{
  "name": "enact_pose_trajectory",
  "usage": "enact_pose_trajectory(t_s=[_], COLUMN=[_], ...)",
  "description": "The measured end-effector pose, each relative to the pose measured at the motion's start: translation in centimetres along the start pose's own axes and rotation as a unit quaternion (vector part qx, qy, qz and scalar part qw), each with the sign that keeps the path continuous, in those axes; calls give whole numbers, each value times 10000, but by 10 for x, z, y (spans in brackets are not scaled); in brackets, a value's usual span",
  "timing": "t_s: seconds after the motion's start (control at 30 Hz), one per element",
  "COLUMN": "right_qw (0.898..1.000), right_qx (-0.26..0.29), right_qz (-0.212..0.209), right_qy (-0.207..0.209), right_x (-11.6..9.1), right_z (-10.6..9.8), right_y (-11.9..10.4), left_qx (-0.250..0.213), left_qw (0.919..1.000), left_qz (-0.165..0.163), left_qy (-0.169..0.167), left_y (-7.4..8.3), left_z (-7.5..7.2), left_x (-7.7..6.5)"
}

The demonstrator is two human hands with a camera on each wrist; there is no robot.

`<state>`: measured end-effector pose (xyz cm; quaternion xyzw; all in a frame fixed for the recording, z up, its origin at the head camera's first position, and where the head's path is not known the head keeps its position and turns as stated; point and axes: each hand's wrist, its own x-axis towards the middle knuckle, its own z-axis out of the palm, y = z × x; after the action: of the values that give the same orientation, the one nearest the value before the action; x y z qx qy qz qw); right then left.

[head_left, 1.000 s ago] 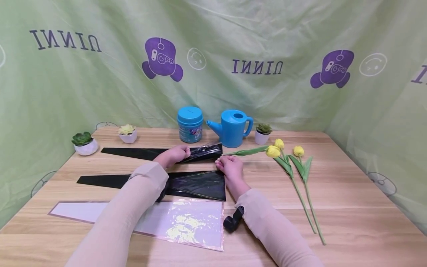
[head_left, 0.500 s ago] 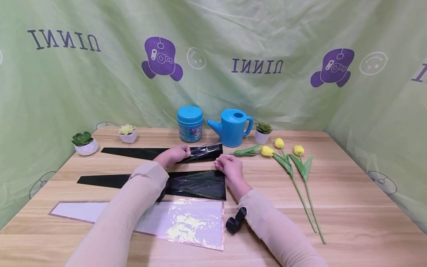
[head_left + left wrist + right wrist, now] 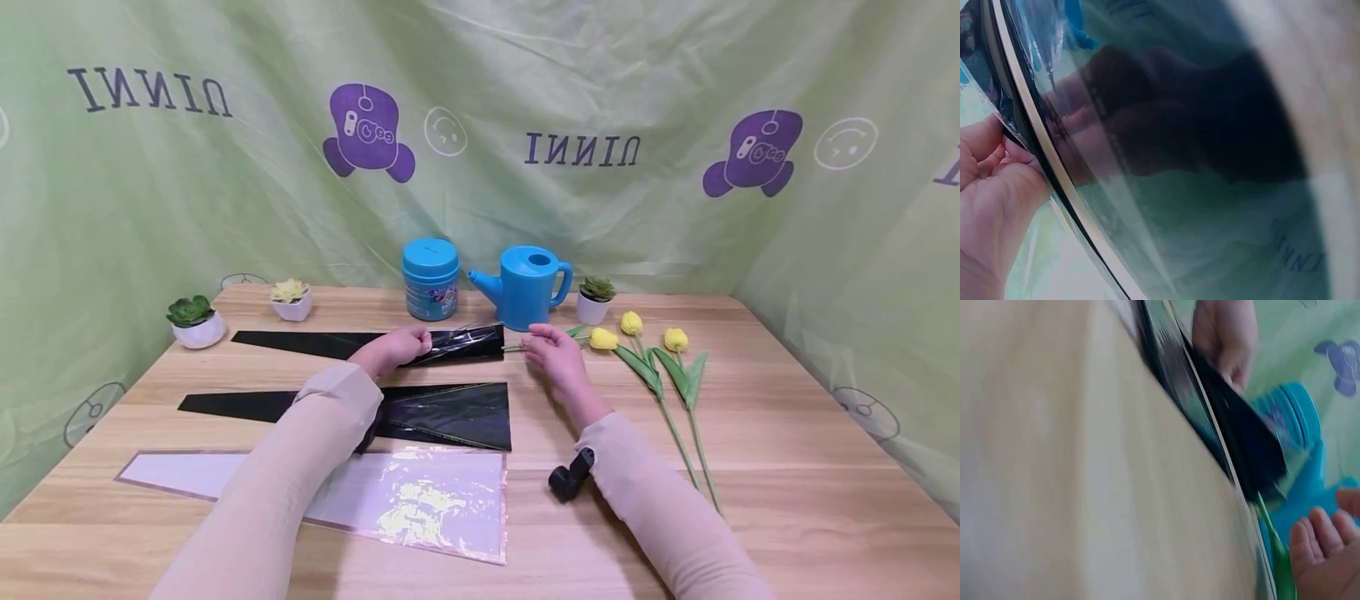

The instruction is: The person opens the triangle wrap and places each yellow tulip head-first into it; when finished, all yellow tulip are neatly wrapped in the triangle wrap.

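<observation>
My left hand (image 3: 393,348) pinches the upper edge of the farthest black flower sleeve (image 3: 468,343), which is glossy and tapers to the left. In the left wrist view, thumb and fingers (image 3: 999,187) meet at that sleeve's edge. A yellow tulip (image 3: 603,339) lies to the right, its green stem reaching the sleeve's wide end. Over this stem is my right hand (image 3: 557,354), hiding part of the leaf. In the right wrist view its fingers (image 3: 1316,540) are loosely bent, thumb apart, with nothing seen between them.
A second black sleeve (image 3: 450,417) and a clear pink-edged sleeve (image 3: 420,500) lie nearer. Two more tulips (image 3: 632,322) (image 3: 676,339) lie at the right. Behind stand a blue jar (image 3: 431,280), a blue watering can (image 3: 525,287) and small potted succulents (image 3: 592,302).
My right hand has moved right, from the sleeve's wide end to over the tulip's stem and leaf. Earlier, the tulip shifted slightly left. My left hand stays at the sleeve.
</observation>
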<state>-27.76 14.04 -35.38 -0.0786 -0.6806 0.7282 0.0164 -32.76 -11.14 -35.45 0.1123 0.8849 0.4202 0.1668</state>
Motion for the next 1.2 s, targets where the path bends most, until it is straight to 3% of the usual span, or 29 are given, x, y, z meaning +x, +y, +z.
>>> enact_pose_trajectory(t_s=[0.13, 0.23, 0.43, 0.6, 0.7, 0.83, 0.97, 1.1, 1.2], right_qw=[9938, 9765, 9190, 8682, 8479, 8304, 8042, 7872, 7802], right_qx=[-935, -1835, -3471, -4401, -4733, -5019, -5343, -5576, -5698], right_qz=[-441, -868, -1534, -1849, -1823, -1658, -1750, -1801, -1796], right_qy=[-415, -723, -1073, -1356, -1540, -1763, -1926, -1923, -1853], right_x=[8, 15, 29, 38, 41, 47, 54, 58, 59], right_z=[-22, -38, -62, -75, -78, -80, -81, -79, -77], right_y=[-8, -12, -16, -16, -17, -17, -17, -18, -17], left_qx=[24, 27, 4, 25, 91, 139, 160, 172, 158], left_qw=[10000, 10000, 10000, 10000, 9999, 9999, 9998, 9998, 9999], left_qz=[13, 1, 19, 69, 74, 89, 87, 66, 34], left_qy=[-3, 10, 8, -25, -33, -34, -16, -4, -12], left_y=[0, 1, -1, -3, -3, -2, 0, 0, 0], left_z=[0, 1, 2, 3, 3, 3, 3, 3, 1], left_x=[2, 3, 3, 4, 5, 4, 2, 1, 2])
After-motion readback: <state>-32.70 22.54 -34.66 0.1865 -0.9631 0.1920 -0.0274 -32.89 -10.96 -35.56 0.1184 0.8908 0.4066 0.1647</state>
